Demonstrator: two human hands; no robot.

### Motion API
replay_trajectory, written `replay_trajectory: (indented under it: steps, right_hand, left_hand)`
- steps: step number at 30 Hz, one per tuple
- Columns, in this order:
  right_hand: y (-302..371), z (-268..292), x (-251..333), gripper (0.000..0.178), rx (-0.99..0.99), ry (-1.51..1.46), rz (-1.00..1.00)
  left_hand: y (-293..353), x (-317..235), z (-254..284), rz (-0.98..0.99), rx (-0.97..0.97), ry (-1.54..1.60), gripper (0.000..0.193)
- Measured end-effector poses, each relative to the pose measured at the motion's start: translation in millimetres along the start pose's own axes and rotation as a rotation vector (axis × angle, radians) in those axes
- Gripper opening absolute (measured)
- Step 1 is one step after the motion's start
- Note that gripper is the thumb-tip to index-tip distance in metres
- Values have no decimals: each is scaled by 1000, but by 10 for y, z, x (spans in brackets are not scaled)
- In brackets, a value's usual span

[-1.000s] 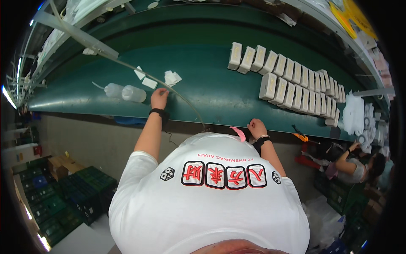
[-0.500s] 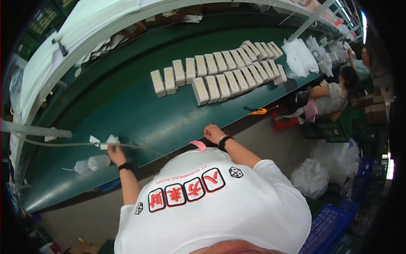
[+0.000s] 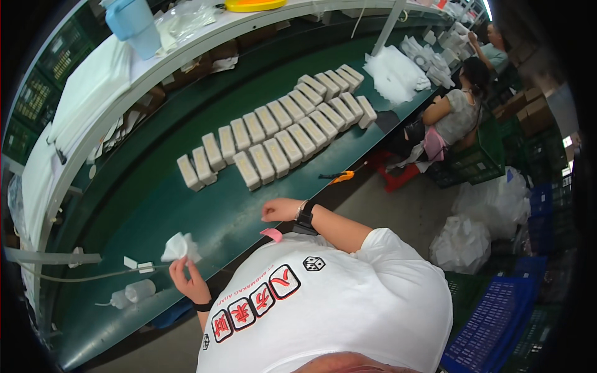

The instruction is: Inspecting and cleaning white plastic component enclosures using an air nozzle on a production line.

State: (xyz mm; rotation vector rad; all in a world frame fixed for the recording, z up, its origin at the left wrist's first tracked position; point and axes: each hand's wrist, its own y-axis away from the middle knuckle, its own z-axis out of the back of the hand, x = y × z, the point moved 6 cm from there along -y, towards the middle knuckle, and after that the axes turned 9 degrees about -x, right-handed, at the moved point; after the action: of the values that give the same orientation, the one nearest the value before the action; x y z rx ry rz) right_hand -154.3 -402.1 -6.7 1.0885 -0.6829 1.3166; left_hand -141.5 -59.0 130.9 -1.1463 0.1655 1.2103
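My left hand (image 3: 189, 281) pinches a crumpled white cloth or tissue (image 3: 180, 247) above the green worktable (image 3: 140, 224). Just beyond that hand lie two small white blocks (image 3: 137, 265). To their near side, a clear plastic squeeze bottle (image 3: 140, 290) rests on its side, and a second translucent one is next to it. My right hand (image 3: 281, 210) hovers at the table's front edge with its fingers curled in, and nothing shows in it. Farther along the table, several pale rectangular blocks (image 3: 273, 155) with yellowish tops are lined up in two slanting rows.
An orange-handled tool (image 3: 341, 177) lies at the front edge. A white sheet pile (image 3: 398, 74) occupies the far right. Above the table, a shelf carries a light blue cup (image 3: 134, 28). A thin cable (image 3: 93, 278) crosses at left. Two people sit at right, near blue crates (image 3: 491, 317).
My left hand has lifted the white cloth off the table, away from the small blocks and bottles. My right hand remains curled near the front edge. The view has turned rightward.
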Motion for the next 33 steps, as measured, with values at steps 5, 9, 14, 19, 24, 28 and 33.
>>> replay_trajectory:
  steps: [5, 9, 14, 19, 24, 28, 33]
  right_hand:
    - [341, 854, 1113, 49, -19, -41, 210]
    - [602, 1070, 1487, 55, -156, -24, 384]
    - [575, 1135, 1231, 36, -212, -126, 369]
    - [543, 1333, 1148, 21, -177, -144, 269]
    - [347, 1176, 1132, 22, -268, -151, 428]
    - [134, 935, 1170, 22, -330, -160, 475]
    - [111, 827, 1306, 20, -264, -211, 368]
  left_hand:
    - [-126, -839, -883, -7, 412, 308, 27]
    - [-108, -1450, -1362, 70, 600, 454, 33]
    - [3, -1670, -1620, 220, 589, 534, 39]
    - [109, -1796, -1773, 427, 531, 648, 37]
    - [-40, -1762, -1712, 123, 660, 209, 30]
    - [-125, -1311, -1496, 78, 620, 225, 24]
    - [-214, -1026, -1377, 181, 563, 311, 12]
